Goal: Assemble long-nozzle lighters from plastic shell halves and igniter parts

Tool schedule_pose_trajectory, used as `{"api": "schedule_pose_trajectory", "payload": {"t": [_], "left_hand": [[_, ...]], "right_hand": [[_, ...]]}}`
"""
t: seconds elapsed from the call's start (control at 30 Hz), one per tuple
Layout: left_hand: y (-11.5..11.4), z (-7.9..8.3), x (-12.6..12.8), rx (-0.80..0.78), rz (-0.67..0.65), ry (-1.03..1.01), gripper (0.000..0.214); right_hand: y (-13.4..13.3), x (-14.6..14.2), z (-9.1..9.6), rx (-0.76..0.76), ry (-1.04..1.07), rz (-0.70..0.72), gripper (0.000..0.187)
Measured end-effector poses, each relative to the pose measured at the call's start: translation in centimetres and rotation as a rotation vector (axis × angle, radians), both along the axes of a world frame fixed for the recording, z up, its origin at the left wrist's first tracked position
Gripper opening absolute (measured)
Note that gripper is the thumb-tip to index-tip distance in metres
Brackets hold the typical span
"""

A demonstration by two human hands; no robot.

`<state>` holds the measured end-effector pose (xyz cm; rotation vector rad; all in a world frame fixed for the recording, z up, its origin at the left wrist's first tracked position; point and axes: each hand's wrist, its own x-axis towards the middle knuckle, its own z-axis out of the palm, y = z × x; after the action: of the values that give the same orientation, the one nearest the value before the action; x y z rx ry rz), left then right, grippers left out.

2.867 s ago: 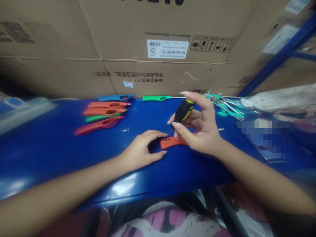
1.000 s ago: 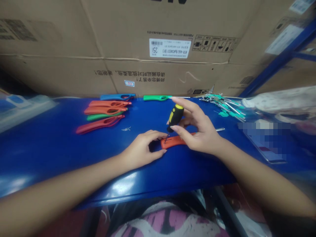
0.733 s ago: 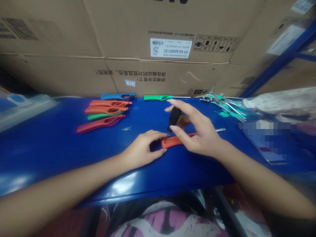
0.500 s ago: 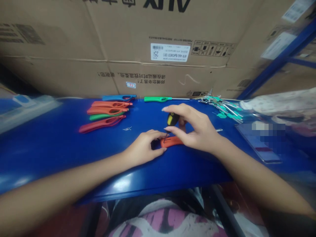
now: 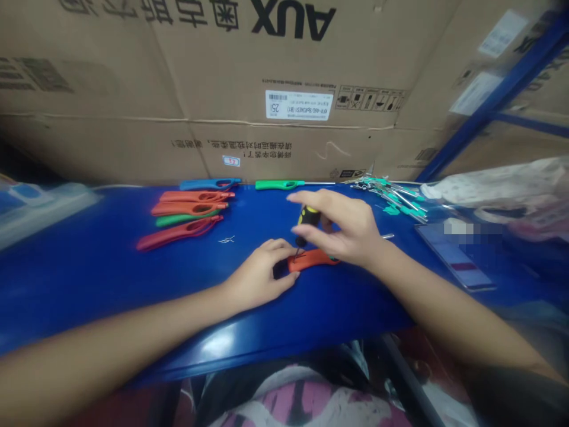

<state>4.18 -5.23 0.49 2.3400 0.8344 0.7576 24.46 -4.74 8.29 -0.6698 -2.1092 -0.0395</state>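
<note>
An orange lighter handle (image 5: 311, 258) lies flat on the blue table, part of its right end behind my right hand. My left hand (image 5: 262, 270) rests on the table and pinches the handle's left end between thumb and forefinger. A short black-and-yellow screwdriver (image 5: 306, 225) is gripped by the thumb and fingers of my right hand (image 5: 349, 228). Its thin shaft leans slightly and its tip meets the left part of the handle. Whether the tip sits in a screw is too small to tell.
Several coloured lighter handles, including a red one (image 5: 178, 233), lie at the left. A green lighter (image 5: 278, 185) with a metal rod lies at the back. Metal rods with green parts (image 5: 402, 198) are piled right, near a phone (image 5: 457, 258). A large carton (image 5: 200, 71) stands behind.
My right fingers have shifted around the screwdriver's grip, while its tip stays on the orange handle. My left hand holds the same place. The view has tilted up slightly.
</note>
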Motion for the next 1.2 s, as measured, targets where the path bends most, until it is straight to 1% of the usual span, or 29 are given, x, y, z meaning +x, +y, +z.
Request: {"api": "schedule_pose_trajectory", "payload": {"t": [0.03,0.13,0.17,0.2,0.23,0.27,0.3,0.33,0.4,0.43,0.47,0.5,0.57,0.6,0.63,0.67,0.73,0.77,0.8,0.87,0.9,0.93,0.97,1.0,1.03,1.1,1.13,1.17,1.2], "left_hand": [[0.0,0.0,0.0,-0.002,-0.005,0.004,0.025],[-0.1,0.2,-0.1,-0.017,-0.014,0.012,0.023],[-0.2,0.1,-0.1,-0.017,-0.014,0.012,0.024],[-0.1,0.1,-0.1,-0.016,-0.015,0.012,0.025],[-0.1,0.1,0.0,-0.012,-0.016,0.011,0.026],[-0.1,0.0,0.0,-0.004,-0.016,0.008,0.026],[-0.1,-0.1,0.0,0.004,-0.015,0.006,0.026],[0.0,-0.1,0.0,0.014,-0.013,0.005,0.026],[0.0,-0.2,-0.1,0.032,-0.008,0.012,0.027],[0.0,-0.2,-0.1,0.039,-0.006,0.020,0.028],[0.0,-0.1,-0.1,0.043,-0.005,0.030,0.029],[0.0,-0.1,-0.1,0.046,-0.004,0.038,0.029],[0.0,-0.1,-0.1,0.044,-0.003,0.048,0.028],[0.0,-0.1,-0.2,0.042,-0.003,0.049,0.028],[0.0,-0.1,-0.2,0.040,-0.005,0.050,0.028],[0.1,-0.1,-0.2,0.037,-0.009,0.051,0.030],[0.1,-0.1,-0.1,0.038,-0.016,0.053,0.031],[0.1,-0.1,-0.1,0.041,-0.016,0.054,0.031],[0.1,0.0,-0.1,0.044,-0.017,0.053,0.030],[0.1,0.0,-0.1,0.048,-0.016,0.057,0.030],[0.1,0.0,-0.1,0.048,-0.014,0.062,0.030],[0.1,0.0,-0.1,0.045,-0.015,0.065,0.031],[0.0,0.0,-0.1,0.039,-0.015,0.066,0.031],[0.0,0.0,-0.1,0.032,-0.014,0.062,0.032],[0.0,0.0,-0.1,0.026,-0.012,0.056,0.033],[0.0,0.0,-0.1,0.019,-0.014,0.039,0.033],[-0.1,0.0,-0.1,0.017,-0.016,0.037,0.032],[-0.1,0.0,-0.1,0.014,-0.018,0.038,0.030],[-0.1,0.1,-0.1,0.012,-0.023,0.041,0.030]], "right_hand": [[-0.1,0.1,-0.2,-0.098,0.038,0.046,0.031],[-0.1,0.1,-0.5,-0.481,0.172,0.276,0.036],[0.0,0.0,-0.6,-0.561,0.211,0.337,0.034],[0.1,-0.1,-0.8,-0.589,0.254,0.365,0.032],[0.2,-0.2,-1.0,-0.568,0.302,0.353,0.028],[0.3,-0.3,-1.1,-0.502,0.344,0.307,0.023],[0.4,-0.3,-1.2,-0.401,0.366,0.245,0.021],[0.4,-0.3,-1.3,-0.284,0.354,0.183,0.021],[0.2,-0.2,-1.0,-0.082,0.236,0.108,0.023],[0.0,0.0,-0.7,-0.046,0.155,0.103,0.025],[-0.2,0.1,-0.4,-0.059,0.098,0.113,0.029],[-0.4,0.2,-0.2,-0.111,0.058,0.136,0.032],[-0.7,0.3,0.1,-0.192,0.034,0.174,0.034],[-0.7,0.4,0.2,-0.175,0.035,0.166,0.031],[-0.7,0.4,0.1,-0.108,0.035,0.134,0.027],[-0.7,0.5,0.1,-0.002,0.028,0.090,0.023],[-0.6,0.7,0.0,0.184,-0.017,0.005,0.021],[-0.5,0.8,-0.1,0.206,-0.051,-0.011,0.024],[-0.5,0.8,-0.1,0.170,-0.078,0.000,0.028],[-0.6,0.7,-0.1,-0.019,-0.086,0.064,0.039],[-0.6,0.7,-0.1,-0.110,-0.070,0.098,0.042],[-0.5,0.6,-0.2,-0.163,-0.044,0.118,0.042],[-0.4,0.6,-0.4,-0.166,-0.018,0.112,0.038],[-0.3,0.6,-0.5,-0.125,0.004,0.075,0.033],[-0.2,0.6,-0.6,-0.052,0.012,0.022,0.029],[-0.1,0.7,-0.7,0.098,-0.013,-0.073,0.027],[0.0,0.8,-0.7,0.125,-0.044,-0.089,0.027],[-0.1,0.8,-0.6,0.106,-0.073,-0.073,0.028],[-0.1,0.8,-0.6,0.047,-0.089,-0.034,0.031]]}}
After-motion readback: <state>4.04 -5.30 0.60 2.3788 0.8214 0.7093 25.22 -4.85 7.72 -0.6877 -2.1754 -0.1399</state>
